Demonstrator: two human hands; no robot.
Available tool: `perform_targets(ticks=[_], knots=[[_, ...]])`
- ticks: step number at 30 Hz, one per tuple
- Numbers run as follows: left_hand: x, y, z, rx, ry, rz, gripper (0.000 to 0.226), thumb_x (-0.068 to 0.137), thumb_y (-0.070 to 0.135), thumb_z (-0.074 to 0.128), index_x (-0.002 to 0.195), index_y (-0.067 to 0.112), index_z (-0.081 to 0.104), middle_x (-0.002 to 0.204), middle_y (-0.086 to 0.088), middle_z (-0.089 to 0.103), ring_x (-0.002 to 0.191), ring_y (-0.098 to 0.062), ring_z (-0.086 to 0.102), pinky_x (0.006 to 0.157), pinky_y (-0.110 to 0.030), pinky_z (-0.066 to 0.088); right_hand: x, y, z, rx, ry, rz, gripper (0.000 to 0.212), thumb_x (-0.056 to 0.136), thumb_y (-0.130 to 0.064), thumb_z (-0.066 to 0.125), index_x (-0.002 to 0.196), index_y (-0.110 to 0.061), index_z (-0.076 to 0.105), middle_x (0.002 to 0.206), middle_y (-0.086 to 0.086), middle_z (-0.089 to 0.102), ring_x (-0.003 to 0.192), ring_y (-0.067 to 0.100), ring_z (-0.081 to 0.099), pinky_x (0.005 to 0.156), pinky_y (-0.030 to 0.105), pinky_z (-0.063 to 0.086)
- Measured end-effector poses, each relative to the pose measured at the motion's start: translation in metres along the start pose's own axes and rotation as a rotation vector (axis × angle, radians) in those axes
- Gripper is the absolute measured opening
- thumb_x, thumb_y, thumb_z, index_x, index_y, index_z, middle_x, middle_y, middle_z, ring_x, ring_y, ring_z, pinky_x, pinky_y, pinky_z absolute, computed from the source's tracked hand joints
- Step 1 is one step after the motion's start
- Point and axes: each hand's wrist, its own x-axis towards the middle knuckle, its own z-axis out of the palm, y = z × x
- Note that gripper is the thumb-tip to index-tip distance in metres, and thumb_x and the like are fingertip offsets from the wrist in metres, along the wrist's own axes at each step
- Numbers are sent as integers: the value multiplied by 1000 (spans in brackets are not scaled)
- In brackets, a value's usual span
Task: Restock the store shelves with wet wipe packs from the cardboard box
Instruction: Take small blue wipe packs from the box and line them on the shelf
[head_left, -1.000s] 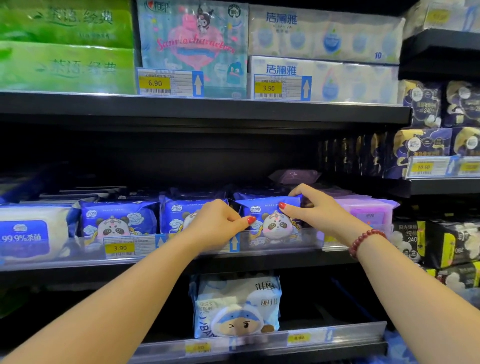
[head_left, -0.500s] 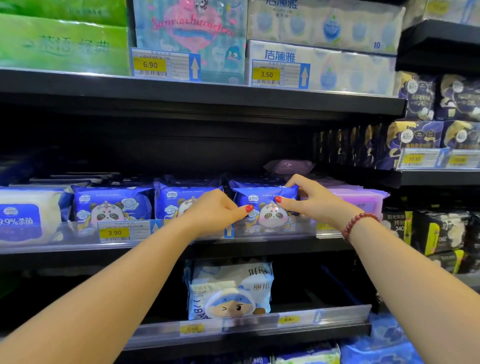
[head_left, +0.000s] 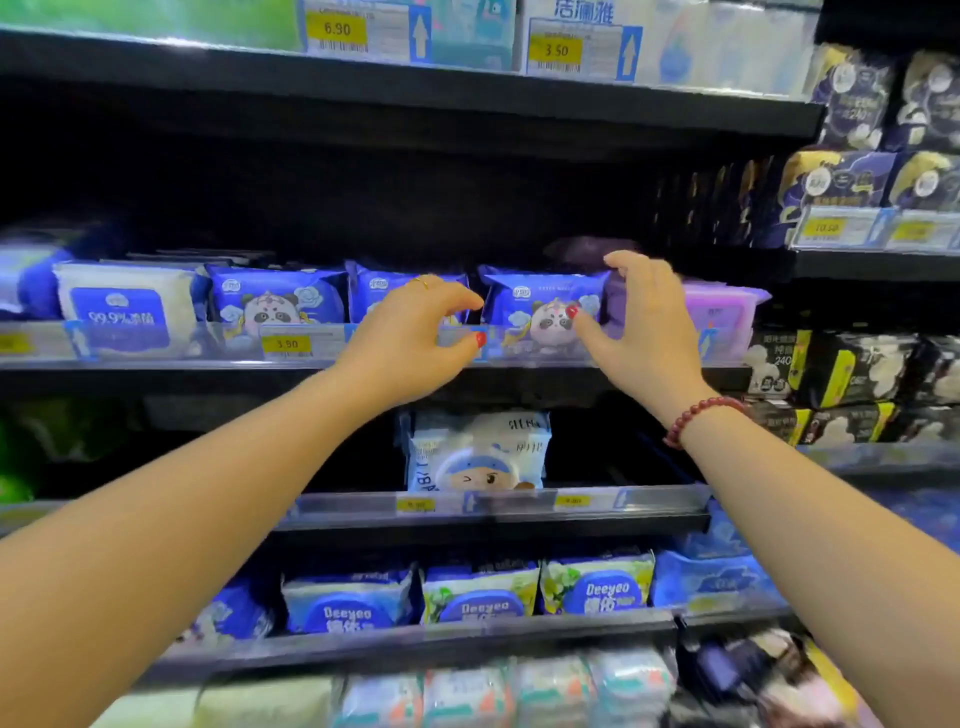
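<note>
A blue panda wet wipe pack (head_left: 535, 304) stands at the front of the middle shelf (head_left: 156, 366), in a row with two like packs (head_left: 275, 304). My left hand (head_left: 415, 338) hovers at its left edge, fingers and thumb loosely curved in a C with nothing between them. It partly covers the neighbouring pack. My right hand (head_left: 641, 325) is at the pack's right end. Its fingertips are just above the top right corner and its thumb lies over the panda's face, with no firm grip visible. The cardboard box is out of view.
A white 99.9% pack (head_left: 127, 312) and a purple pack (head_left: 719, 312) flank the row. The shelf below holds one white cartoon pack (head_left: 478, 452), and under that are Deeyeo packs (head_left: 480, 597). Dark tissue packs (head_left: 841, 369) fill the unit to the right.
The view has tilted down, so lower shelves now show. Both hands have loosened and spread away from the blue panda pack, which stays on the shelf.
</note>
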Motion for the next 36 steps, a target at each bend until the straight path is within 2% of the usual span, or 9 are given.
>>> perform_targets(ticks=[4,9,13,20,23,28,30,33,36], knots=[[-65,-2,5,124,-4,123,47,88,35,62,131,17,53,126,-4,55,116,-24,50,95,-41,46,-56,-20,2,15,-82,-112,54,83,-34,66,129,-12,47,122,8,53,112,25,48,94,31,38],[-160,-18,44,201,-102,125,53,79,36,61,125,9,58,121,-12,59,111,-33,55,88,-46,49,-157,-36,27,39,-293,-166,55,81,-33,65,128,-9,49,125,9,54,112,29,50,92,39,43],[-233,-37,80,191,-239,3,54,77,39,59,122,10,59,120,-12,61,108,-34,57,87,-45,51,-244,-43,56,100,-496,-110,57,81,-38,61,130,-10,50,131,8,51,120,27,47,98,37,40],[-347,-61,127,205,-477,-256,58,78,49,46,122,14,59,121,-9,61,110,-32,57,90,-42,48,-368,-48,97,215,-803,31,53,83,-41,55,129,-15,47,129,5,48,119,24,44,100,37,38],[-388,-73,141,214,-565,-343,60,76,49,44,119,10,61,118,-12,63,106,-34,60,86,-43,50,-410,-46,110,234,-943,54,52,82,-34,62,129,-15,48,129,6,49,119,26,44,100,37,40],[-449,-88,157,237,-676,-468,53,74,44,55,115,11,64,114,-11,65,105,-34,60,89,-41,47,-477,-43,126,245,-1136,108,52,79,-36,59,126,-13,54,125,9,52,114,29,47,97,38,42],[-471,-92,162,242,-722,-508,52,74,44,54,115,13,63,112,-11,65,101,-33,61,84,-39,48,-506,-42,131,215,-1252,129,53,79,-36,60,127,-12,54,128,10,52,120,32,48,98,42,43],[-504,-99,169,236,-801,-607,53,73,46,55,115,16,61,114,-9,63,99,-33,60,79,-39,48,-541,-45,135,157,-1478,182,56,85,-36,61,136,-17,46,136,5,46,126,27,41,105,35,34],[-527,-104,177,254,-869,-697,56,71,46,67,119,18,59,121,-8,61,104,-33,58,83,-40,46,-566,-47,146,118,-1642,217,59,88,-38,58,141,-21,39,139,2,43,128,23,37,106,31,27]])
